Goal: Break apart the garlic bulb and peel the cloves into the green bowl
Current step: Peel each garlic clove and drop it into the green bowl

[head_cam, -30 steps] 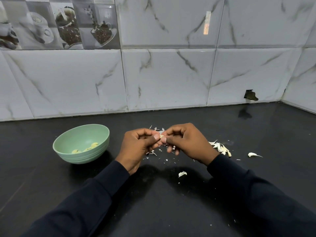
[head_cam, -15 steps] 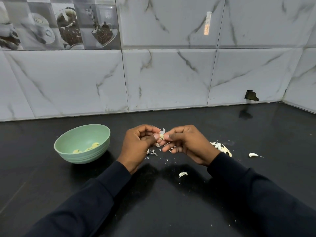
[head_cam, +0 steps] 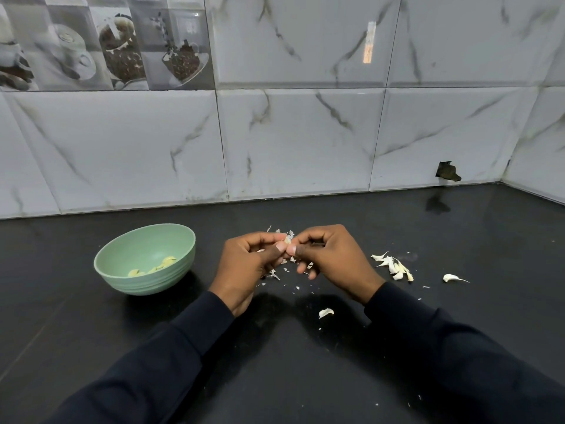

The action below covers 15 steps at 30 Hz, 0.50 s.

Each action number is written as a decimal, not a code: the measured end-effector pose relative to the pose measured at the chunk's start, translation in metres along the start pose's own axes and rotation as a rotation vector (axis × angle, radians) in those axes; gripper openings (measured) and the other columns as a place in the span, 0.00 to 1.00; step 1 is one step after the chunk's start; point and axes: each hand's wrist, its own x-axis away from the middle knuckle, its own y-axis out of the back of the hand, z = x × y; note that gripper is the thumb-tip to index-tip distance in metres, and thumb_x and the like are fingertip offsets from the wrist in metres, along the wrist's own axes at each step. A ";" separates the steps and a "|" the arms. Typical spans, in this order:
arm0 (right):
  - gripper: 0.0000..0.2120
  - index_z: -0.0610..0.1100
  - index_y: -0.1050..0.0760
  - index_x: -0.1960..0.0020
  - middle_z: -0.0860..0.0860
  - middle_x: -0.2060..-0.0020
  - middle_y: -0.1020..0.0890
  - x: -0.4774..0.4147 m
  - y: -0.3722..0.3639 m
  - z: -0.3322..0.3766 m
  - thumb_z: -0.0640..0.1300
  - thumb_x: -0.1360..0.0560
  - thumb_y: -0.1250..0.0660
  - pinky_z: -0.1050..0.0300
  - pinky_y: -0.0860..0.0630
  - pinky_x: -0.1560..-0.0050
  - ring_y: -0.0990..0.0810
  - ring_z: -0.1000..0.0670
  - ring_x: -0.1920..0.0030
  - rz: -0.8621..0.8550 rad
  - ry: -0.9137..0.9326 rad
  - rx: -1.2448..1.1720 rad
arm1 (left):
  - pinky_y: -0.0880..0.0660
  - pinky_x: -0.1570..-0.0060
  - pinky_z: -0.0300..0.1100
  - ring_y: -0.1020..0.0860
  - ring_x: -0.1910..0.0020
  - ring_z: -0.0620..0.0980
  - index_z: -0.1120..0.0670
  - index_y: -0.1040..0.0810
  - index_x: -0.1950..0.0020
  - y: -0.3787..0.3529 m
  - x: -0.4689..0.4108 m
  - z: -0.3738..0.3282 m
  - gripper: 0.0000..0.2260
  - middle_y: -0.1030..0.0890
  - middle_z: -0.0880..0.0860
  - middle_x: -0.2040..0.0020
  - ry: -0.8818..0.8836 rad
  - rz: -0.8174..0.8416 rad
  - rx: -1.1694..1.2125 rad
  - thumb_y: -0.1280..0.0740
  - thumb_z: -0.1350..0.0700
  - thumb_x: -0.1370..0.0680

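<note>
With fingers (head_cam: 269, 238) of left hand (head_cam: 247, 264) and right hand (head_cam: 330, 261) curled on the clove (head_cam: 287, 239), thumbs (head_cam: 292, 249) now drawn back side by side, keeps picking skin, not yet ready for the bowl (head_cam: 143, 280) at nine o'clock.

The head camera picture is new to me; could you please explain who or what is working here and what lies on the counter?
There is no machine here: a person wears one camera on the head, looking forward and down, so both sleeved arms enter from the bottom. The left hand and right hand together pinch a garlic clove at their fingertips, above a black counter. On the left stands a green bowl holding a few peeled cloves. On the right lie a small pile of white cloves and one lone clove. Beneath the hands, flakes of skin are scattered.
</note>
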 end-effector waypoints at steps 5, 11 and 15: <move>0.04 0.36 0.19 0.52 0.39 0.60 0.15 -0.002 0.005 0.001 0.37 0.20 0.30 0.58 0.26 0.74 0.19 0.46 0.67 0.071 0.015 0.039 | 0.21 0.53 0.40 0.16 0.55 0.54 0.61 0.15 0.48 0.003 0.000 -0.006 0.07 0.14 0.64 0.53 -0.051 0.068 -0.063 0.27 0.66 0.25; 0.10 0.38 0.21 0.54 0.45 0.65 0.18 -0.007 0.009 0.004 0.36 0.18 0.38 0.59 0.30 0.76 0.22 0.47 0.70 0.028 -0.035 0.014 | 0.19 0.57 0.35 0.16 0.58 0.51 0.63 0.16 0.48 0.006 -0.003 -0.009 0.06 0.14 0.62 0.56 -0.016 0.016 0.048 0.30 0.68 0.24; 0.14 0.39 0.21 0.61 0.48 0.68 0.19 -0.009 0.023 0.001 0.45 0.19 0.35 0.60 0.30 0.71 0.23 0.53 0.72 0.052 -0.064 0.466 | 0.18 0.56 0.36 0.14 0.58 0.52 0.63 0.18 0.46 0.010 -0.004 -0.008 0.07 0.14 0.63 0.54 0.010 -0.004 0.081 0.30 0.68 0.23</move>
